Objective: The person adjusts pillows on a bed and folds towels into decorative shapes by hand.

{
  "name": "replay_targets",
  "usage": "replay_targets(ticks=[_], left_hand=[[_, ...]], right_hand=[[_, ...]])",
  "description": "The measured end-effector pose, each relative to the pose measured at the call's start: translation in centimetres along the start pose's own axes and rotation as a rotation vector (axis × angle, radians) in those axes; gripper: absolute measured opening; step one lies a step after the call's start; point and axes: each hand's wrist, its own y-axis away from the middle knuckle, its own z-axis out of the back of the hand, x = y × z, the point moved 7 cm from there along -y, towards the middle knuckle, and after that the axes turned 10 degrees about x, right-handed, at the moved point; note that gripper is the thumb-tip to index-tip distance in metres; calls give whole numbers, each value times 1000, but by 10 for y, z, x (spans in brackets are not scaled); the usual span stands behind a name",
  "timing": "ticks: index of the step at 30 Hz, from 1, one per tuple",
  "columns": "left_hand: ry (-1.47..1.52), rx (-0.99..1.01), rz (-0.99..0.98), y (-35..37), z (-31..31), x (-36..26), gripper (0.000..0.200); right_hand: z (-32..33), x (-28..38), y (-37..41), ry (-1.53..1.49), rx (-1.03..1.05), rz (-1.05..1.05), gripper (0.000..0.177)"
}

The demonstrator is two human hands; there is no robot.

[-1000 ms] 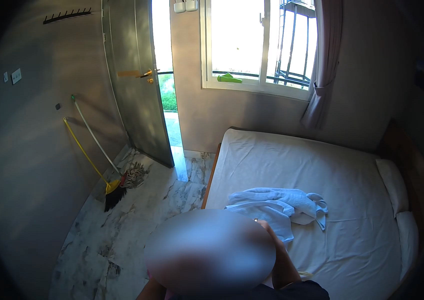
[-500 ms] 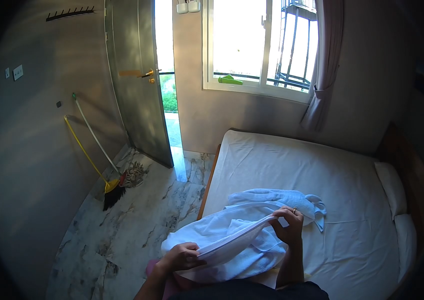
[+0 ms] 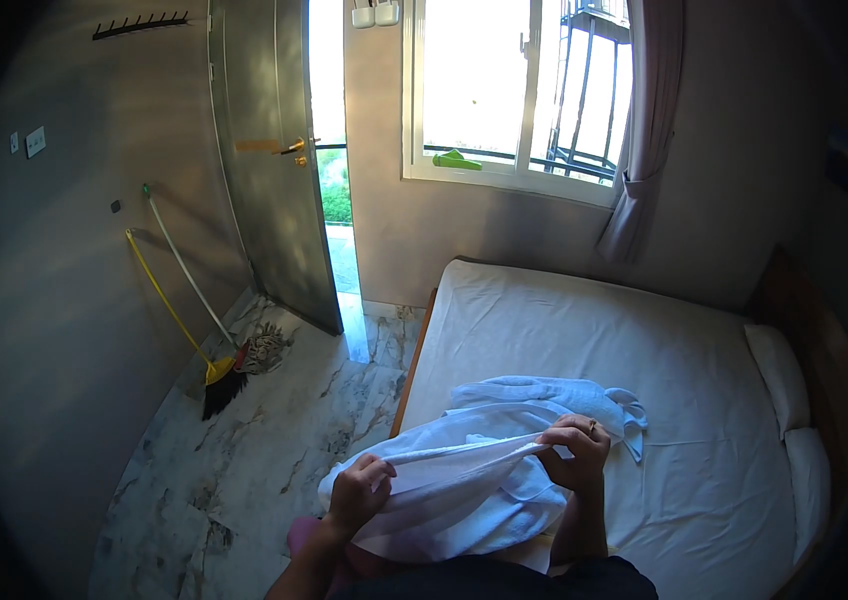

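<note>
A large white towel hangs loosely bunched across my lap and the edge of the bed. Its upper edge is pulled into a taut line between my two hands. My left hand is closed on one end of that edge, above the floor side of the bed. At the other end, my right hand, with a ring on one finger, pinches the edge between thumb and fingers. Just beyond it, a bunched white cloth with a twisted end lies on the bed.
The bed has a white sheet, two white pillows and a wooden headboard. A broom and a mop lean on the left wall by the partly open door. A curtained window is ahead.
My left hand has risen a little, lifting its end of the towel's edge, which now runs more level. My right hand keeps its pinch in nearly the same place.
</note>
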Motion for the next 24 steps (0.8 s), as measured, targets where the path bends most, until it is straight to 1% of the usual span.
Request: replay_targets(ticks=[4,7,10,13,16,19,21,22,24], left_hand=[[-36,-114,-2,-3,1,3,10],[-42,-169,-73,-1,7,7,10],[-129,-140,-61,5,6,15,11],[-45,-63,41,10,2,26,12],[-50,-52,30,11,7,24,13],[-34,51,-39,6,17,16,10],[-10,75,-174,10,19,16,5],[2,88,-242,12,19,15,5],[-32,91,-267,17,13,18,10]], right_hand=[[10,7,-5,18,-31,50,19],[15,4,-2,49,-51,47,18],[19,1,1,77,-81,26,16],[21,-3,3,103,-104,-15,14],[22,-4,1,138,-126,-64,13],[27,-10,1,172,-188,-136,13],[31,-16,3,200,-231,-188,12],[33,-20,6,218,-246,-212,12],[35,-29,12,202,-268,-266,11]])
